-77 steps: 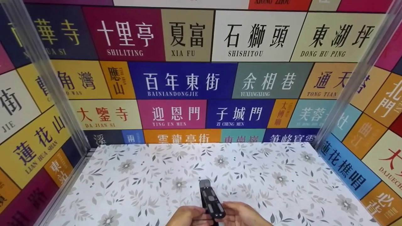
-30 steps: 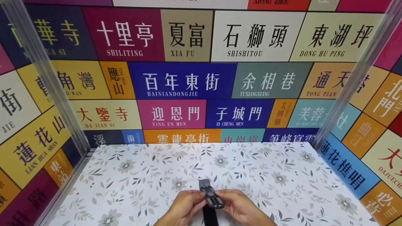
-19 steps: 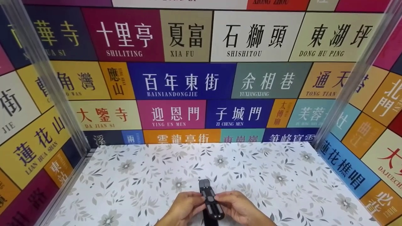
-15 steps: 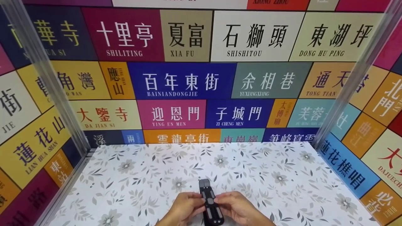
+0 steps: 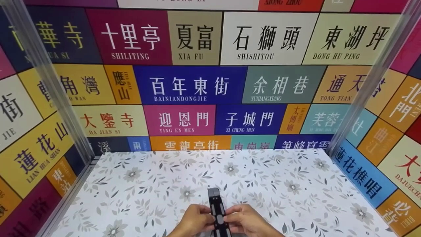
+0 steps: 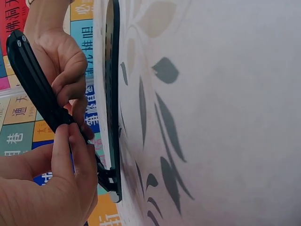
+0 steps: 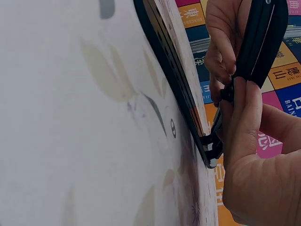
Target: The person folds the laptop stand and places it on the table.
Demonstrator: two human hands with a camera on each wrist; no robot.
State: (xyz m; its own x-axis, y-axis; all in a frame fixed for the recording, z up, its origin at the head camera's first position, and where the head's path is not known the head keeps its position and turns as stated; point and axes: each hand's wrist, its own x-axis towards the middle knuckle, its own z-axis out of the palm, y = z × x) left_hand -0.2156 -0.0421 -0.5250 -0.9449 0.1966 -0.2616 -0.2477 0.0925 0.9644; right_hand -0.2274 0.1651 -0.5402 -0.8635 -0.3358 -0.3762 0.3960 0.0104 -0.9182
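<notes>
A narrow black folding laptop stand [image 5: 219,218] with grey pads stands at the near middle of the table, grey-ended hinge away from me. In the left wrist view its slotted lower bar [image 6: 114,94] lies along the tabletop, while the upper part [image 6: 33,75] slants up from the hinge. My left hand [image 5: 194,219] pinches the upper part's left side with thumb and fingertips. From the opposite side my right hand [image 5: 247,220] pinches it at about the same height. The near end of the stand runs past the head view's bottom edge.
The tabletop [image 5: 158,184] wears a white covering printed with grey flowers and leaves. Panels of coloured signs [image 5: 190,85] rise at the back and both sides. Clear strips cover the left corner [image 5: 59,92] and the right corner.
The stand's upper part tilted up until about a second ago, then came down toward the lower bar. Both hands sank with it, shifting slightly nearer to me, still gripping its sides.
</notes>
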